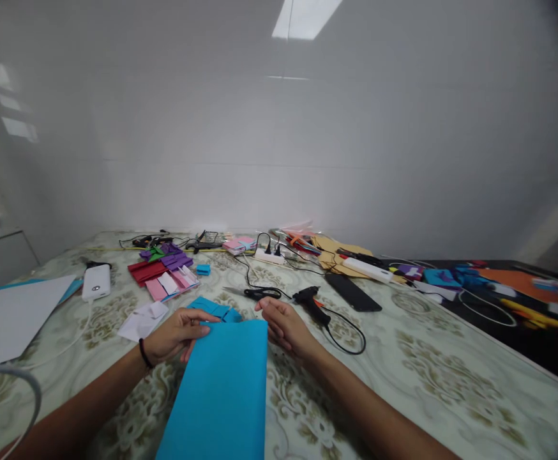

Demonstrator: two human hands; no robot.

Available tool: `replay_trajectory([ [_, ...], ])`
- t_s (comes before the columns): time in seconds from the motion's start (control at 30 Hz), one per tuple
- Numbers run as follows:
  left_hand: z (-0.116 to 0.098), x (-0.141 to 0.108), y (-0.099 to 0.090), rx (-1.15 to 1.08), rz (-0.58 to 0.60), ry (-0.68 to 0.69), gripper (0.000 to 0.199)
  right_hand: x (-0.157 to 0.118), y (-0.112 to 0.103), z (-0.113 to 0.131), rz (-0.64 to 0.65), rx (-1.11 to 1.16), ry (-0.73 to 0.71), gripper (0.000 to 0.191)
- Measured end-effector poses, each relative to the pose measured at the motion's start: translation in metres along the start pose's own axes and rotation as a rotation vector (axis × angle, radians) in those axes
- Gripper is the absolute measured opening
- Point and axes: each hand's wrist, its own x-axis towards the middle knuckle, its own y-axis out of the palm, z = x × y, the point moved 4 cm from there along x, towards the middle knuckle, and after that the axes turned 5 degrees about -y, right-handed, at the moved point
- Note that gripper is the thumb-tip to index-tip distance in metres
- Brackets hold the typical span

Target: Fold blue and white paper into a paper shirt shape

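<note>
Currently the left hand (183,329) pinches the upper left corner of a flat, bright blue rectangular paper sheet (221,390), while the right hand (286,326) is curled at its upper right edge, its hold unclear. Stretching from the hands toward the person, the sheet looks light and fairly stiff but easily creased, so the corners seem the best places for a soft pinch. Beyond it lie small folded blue paper pieces (212,308) and a black pistol-shaped glue gun (312,308).
</note>
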Motion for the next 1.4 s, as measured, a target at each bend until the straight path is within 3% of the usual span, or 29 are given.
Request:
replay_trajectory([
  [0.23,-0.006,-0.002,-0.003,0.036,-0.050,0.034,0.056,0.001,0.001,0.000,-0.050,0.048,-0.017,0.044],
  [0.4,-0.008,0.001,-0.004,0.076,-0.111,0.078,0.058,0.003,0.002,-0.002,-0.075,0.047,-0.020,0.055],
  [0.53,-0.014,0.001,-0.007,0.101,-0.206,0.145,0.059,0.000,0.005,-0.002,-0.065,-0.024,-0.014,0.059],
  [0.73,-0.024,-0.004,-0.005,0.152,-0.294,0.208,0.058,-0.003,0.010,0.002,-0.048,-0.172,0.001,0.049],
  [1.4,-0.042,-0.016,0.013,0.223,-0.314,0.270,0.061,-0.012,0.015,0.010,-0.077,-0.201,0.033,0.063],
])
